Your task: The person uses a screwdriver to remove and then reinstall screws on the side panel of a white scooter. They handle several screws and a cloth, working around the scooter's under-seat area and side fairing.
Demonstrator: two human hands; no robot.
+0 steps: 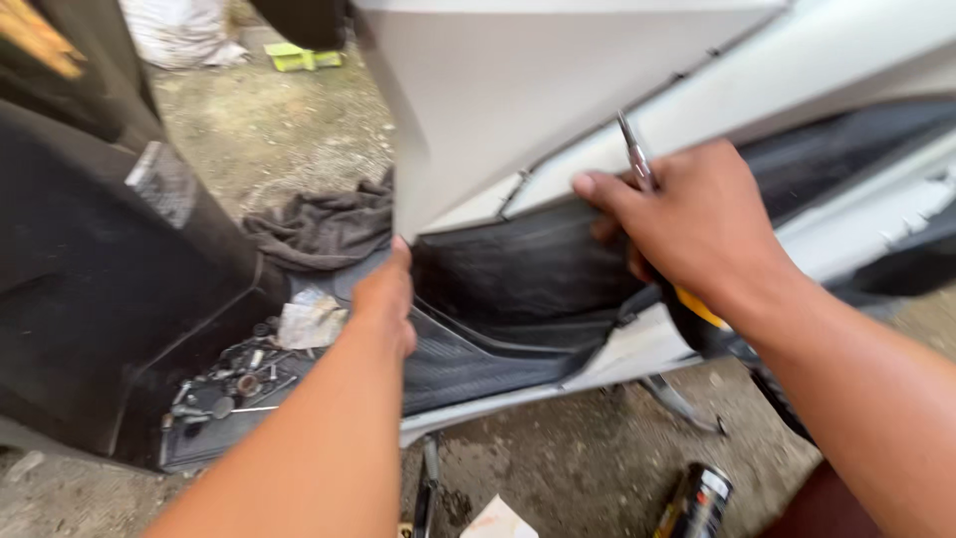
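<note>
Your left hand (383, 299) pinches the lower corner of the white panel (518, 90); your right hand (687, 224), fingers closed around a steel screwdriver (633, 151), presses the ribbed black floorboard (498, 299). The smooth, thin plastic could crack if bent, and the tip could scratch it. Loose screws (234, 384) could scatter past the grey rag (324, 227).

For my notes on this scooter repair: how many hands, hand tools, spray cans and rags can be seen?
Hands: 2 (left hand, right hand)
Hand tools: 1 (screwdriver)
Spray cans: 1 (spray can)
Rags: 1 (grey rag)
Total: 5
</note>
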